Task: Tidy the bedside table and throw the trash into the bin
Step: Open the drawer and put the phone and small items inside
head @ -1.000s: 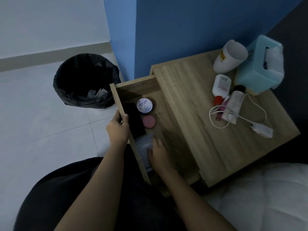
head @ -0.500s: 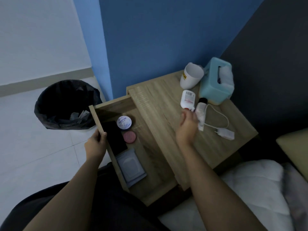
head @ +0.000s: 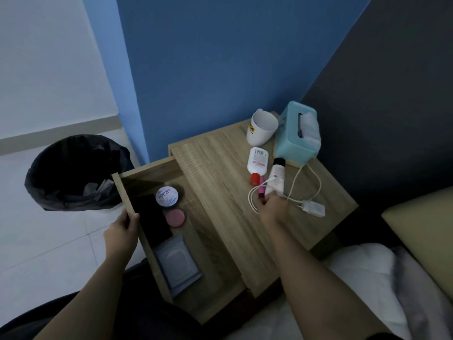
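The left hand (head: 121,231) grips the front panel of the open drawer (head: 152,171), fingers curled over its edge. The right hand (head: 272,209) is low over the bedside table (head: 220,173), at a pink stick (head: 261,190) and a white cable (head: 250,197); its grip is too blurred to tell. The bin (head: 61,153) stands on the floor beyond the drawer.

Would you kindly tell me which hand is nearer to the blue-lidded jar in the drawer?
Left. The left hand grips the drawer front near the jar; the right hand is away on the tabletop.
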